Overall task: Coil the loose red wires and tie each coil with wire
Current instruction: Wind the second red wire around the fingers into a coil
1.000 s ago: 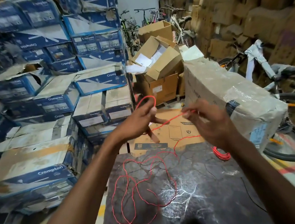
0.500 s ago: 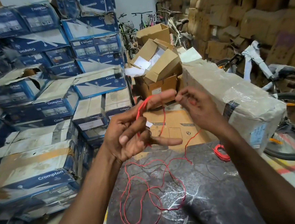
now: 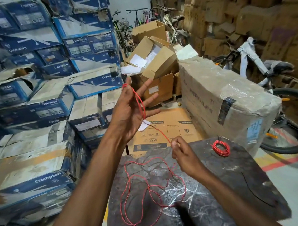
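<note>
Above the far edge of the dark, scuffed, white-marked table (image 3: 232,186) the left hand (image 3: 132,112) is raised with its palm turned toward the camera. Its fingers (image 3: 147,85) are straight and spread, clenched on nothing; the loose red wire (image 3: 133,191) is hooked over the topmost fingertip and runs down across the palm as one long loop. From the low side of that hand the wire slants down and right to the right hand (image 3: 184,156), whose fingertips (image 3: 174,144) pinch it just over the table's far edge. Most of the wire lies in slack, overlapping bends on the near-left part of the table. One small, tight red wire coil (image 3: 220,148) sits well apart at the far right of the table, apparently finished, though whether it is tied is too small to tell.

Judging by this, the step in hand is coiling, and only at its start: one turn sits on the left hand and nearly all the length waits on the table. The next move calls for the right hand to carry the wire round the spread left fingers again, with steady light tension so each turn lands beside the first. The slack bends cross one another and could snag as they feed. Tying comes after
</note>
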Action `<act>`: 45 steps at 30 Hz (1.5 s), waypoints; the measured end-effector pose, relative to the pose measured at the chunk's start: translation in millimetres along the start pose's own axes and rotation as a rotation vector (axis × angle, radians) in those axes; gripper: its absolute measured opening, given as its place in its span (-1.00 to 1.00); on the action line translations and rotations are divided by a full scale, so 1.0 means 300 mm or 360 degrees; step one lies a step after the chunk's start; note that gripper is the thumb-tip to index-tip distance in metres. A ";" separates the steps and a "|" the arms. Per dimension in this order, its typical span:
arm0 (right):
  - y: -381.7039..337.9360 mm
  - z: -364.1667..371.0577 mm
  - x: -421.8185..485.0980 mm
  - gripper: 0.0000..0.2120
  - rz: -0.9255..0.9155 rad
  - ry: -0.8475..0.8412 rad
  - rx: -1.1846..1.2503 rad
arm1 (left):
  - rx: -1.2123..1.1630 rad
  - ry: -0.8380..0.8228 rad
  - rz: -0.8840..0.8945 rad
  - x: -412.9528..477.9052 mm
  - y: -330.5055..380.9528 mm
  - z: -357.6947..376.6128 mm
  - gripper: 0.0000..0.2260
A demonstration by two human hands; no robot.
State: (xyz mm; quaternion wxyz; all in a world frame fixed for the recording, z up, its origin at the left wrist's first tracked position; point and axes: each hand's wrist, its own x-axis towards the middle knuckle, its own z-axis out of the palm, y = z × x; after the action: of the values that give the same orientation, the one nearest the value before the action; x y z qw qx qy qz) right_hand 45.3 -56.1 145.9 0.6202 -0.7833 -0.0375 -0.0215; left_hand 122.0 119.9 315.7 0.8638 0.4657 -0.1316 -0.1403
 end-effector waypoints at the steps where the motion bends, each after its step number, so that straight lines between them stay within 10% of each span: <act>1: 0.000 -0.001 -0.016 -0.77 -0.0011 -0.0069 -0.0067 | 0.0078 0.0042 0.0034 0.007 -0.001 -0.012 -0.58; 8: -0.166 -0.114 -0.068 -0.79 -0.0297 -0.0462 -0.0769 | 0.1207 0.0135 0.0114 0.024 -0.051 -0.088 -0.63; 16: -0.371 -0.246 0.000 -0.88 -0.0603 -0.0227 -0.0571 | 0.1957 -0.0499 -0.0262 -0.102 -0.170 -0.074 -0.57; 31: -0.344 -0.158 0.140 -0.94 -0.0568 0.0243 0.0115 | -0.0152 -0.0661 -0.0501 -0.226 -0.078 0.017 -0.66; 45: -0.201 0.020 0.059 -0.68 -0.0287 -0.0111 0.0143 | -0.0188 -0.0349 0.0018 -0.078 0.069 0.057 -0.69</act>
State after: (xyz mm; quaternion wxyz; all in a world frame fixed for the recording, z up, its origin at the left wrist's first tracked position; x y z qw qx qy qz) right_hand 57.9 -35.8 204.5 0.6486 -0.7483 -0.1302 -0.0483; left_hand 96.7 126.2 339.9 0.8708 0.3953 -0.2194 -0.1931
